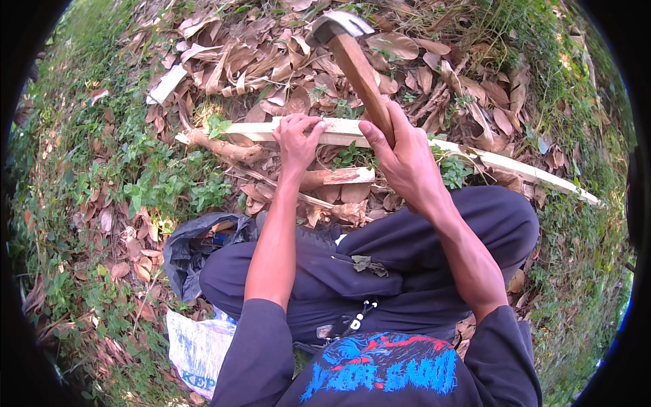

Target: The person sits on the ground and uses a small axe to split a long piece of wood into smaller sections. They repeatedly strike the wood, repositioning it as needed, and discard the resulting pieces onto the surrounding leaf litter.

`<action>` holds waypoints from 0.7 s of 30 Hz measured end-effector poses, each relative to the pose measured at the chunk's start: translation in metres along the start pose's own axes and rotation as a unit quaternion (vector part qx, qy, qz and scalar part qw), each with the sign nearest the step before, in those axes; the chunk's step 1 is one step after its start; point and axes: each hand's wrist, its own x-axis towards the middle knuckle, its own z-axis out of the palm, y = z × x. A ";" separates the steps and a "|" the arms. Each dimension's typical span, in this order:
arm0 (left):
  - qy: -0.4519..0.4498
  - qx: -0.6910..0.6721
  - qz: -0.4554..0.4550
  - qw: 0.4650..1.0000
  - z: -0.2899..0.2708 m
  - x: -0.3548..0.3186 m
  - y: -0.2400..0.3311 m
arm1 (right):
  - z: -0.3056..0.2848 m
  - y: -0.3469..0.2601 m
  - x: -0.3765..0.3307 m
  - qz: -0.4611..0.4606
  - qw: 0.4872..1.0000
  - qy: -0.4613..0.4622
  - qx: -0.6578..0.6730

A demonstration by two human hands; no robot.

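Observation:
My right hand [410, 159] is wrapped round the wooden handle of a claw hammer [359, 74]. Its metal head is raised beyond the hand, toward the far side. Below the hammer lies a long, pale wooden strip [344, 127], running left to right across the ground. My left hand [296, 144] rests on this strip, with thumb and fingertips pinched together at its upper face. Whatever is between those fingertips is too small or hidden to make out. A shorter piece of split wood [349, 176] lies nearer to me, between my forearms.
A thick broken branch [222, 145] lies by the strip's left end. Another pale strip [532, 171] stretches off to the right. By my left knee sit a black plastic bag [178, 254] and a white sack [196, 346]. Dry leaves [251, 57] and low plants cover the ground.

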 end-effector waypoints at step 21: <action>-0.002 0.005 0.000 1.000 -0.001 0.001 -0.001 | 0.015 0.018 0.001 0.059 0.990 -0.097 -0.085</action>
